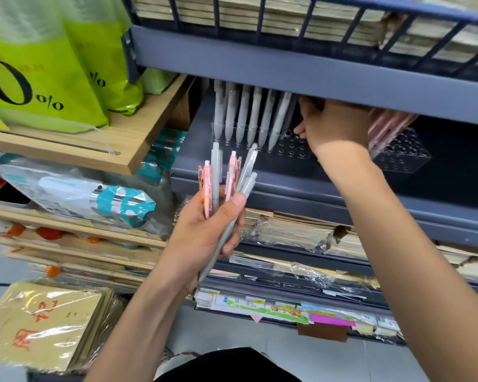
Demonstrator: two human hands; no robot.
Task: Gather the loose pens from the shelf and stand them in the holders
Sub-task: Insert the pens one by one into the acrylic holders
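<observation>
Grey-blue shop shelving [342,216], tier on tier, pen shelf [260,168] tucked under the upper rack [287,70]. Two clear holders [290,151] at the back: grey pens [243,117] upright in the left, pink pens [384,128] leaning in the right. Reaching deep between them with the right hand [334,125], likely after strays; fingers hidden, grip impossible to tell. Gripping a fanned bunch of pens [226,175] in the left hand [204,232], fingers curled round, kept near for slotting.

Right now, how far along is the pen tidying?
Done: grey pens stand in the left holder, pink pens in the right holder. In hand: the left hand grips a bunch of grey and pink pens; the right hand reaches between the holders, fingers hidden. Remaining: that bunch; both holders show empty holes.
</observation>
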